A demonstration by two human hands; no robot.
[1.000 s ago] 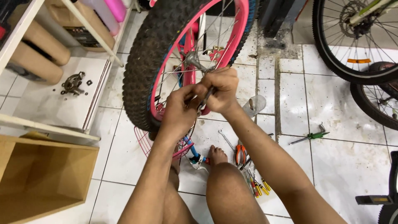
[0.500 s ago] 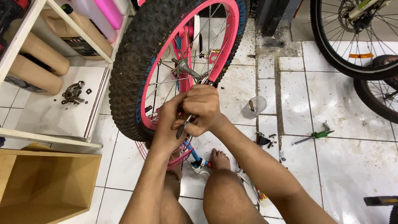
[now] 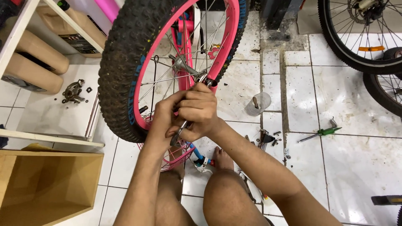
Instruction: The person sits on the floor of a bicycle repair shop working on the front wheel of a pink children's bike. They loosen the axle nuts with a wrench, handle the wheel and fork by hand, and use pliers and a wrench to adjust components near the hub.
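A small bicycle wheel with a knobby black tyre [image 3: 125, 62] and a pink rim [image 3: 228, 37] stands upright in front of me. Its silver hub and axle [image 3: 184, 65] sit among thin spokes. My right hand [image 3: 201, 111] is closed around a slim metal wrench [image 3: 179, 132] whose head reaches the axle end by the pink fork. My left hand [image 3: 161, 121] lies against the right one, fingers wrapped on the same tool's lower part. My bare knees and a foot [image 3: 222, 159] are below.
A pink basket [image 3: 176, 157] lies under the wheel. A clear plastic cup [image 3: 258, 104], a green-handled tool [image 3: 322, 132] and loose small parts [image 3: 268, 138] are on the white tiles. Wooden box [image 3: 46, 184] at left, white shelf [image 3: 46, 138], other bicycle wheels [image 3: 356, 46] at right.
The wheel has come closer and shifted in view. Both hands dropped lower on the wrench and stayed clasped at the axle; the tool handle now points down-left.
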